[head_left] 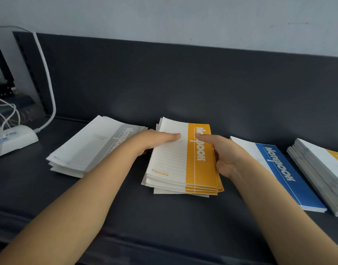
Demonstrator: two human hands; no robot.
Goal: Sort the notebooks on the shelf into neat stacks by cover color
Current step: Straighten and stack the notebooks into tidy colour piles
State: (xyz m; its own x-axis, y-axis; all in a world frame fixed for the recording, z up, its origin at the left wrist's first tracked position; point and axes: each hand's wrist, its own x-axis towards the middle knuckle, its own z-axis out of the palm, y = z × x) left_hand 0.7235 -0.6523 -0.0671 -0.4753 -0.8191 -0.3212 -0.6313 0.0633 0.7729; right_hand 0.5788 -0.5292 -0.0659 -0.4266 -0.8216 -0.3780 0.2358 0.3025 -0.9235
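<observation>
1. Notebooks sit in four piles along the shelf (164, 217): grey stack (87, 148) at left, yellow stack (183, 169) in the middle, blue stack (290, 176) and a further pile (321, 175) at right.
2. Yellow stack is ragged at its near edge; squaring it probably needs both sides pressed inward.
3. Left hand (154, 139) lies flat on its top cover; right hand (225, 157) grips its right edge.

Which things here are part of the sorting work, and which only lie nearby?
Part of the work: grey stack, yellow stack, blue stack, tall pile, left hand, right hand.
Only nearby: power strip, white cables.
</observation>
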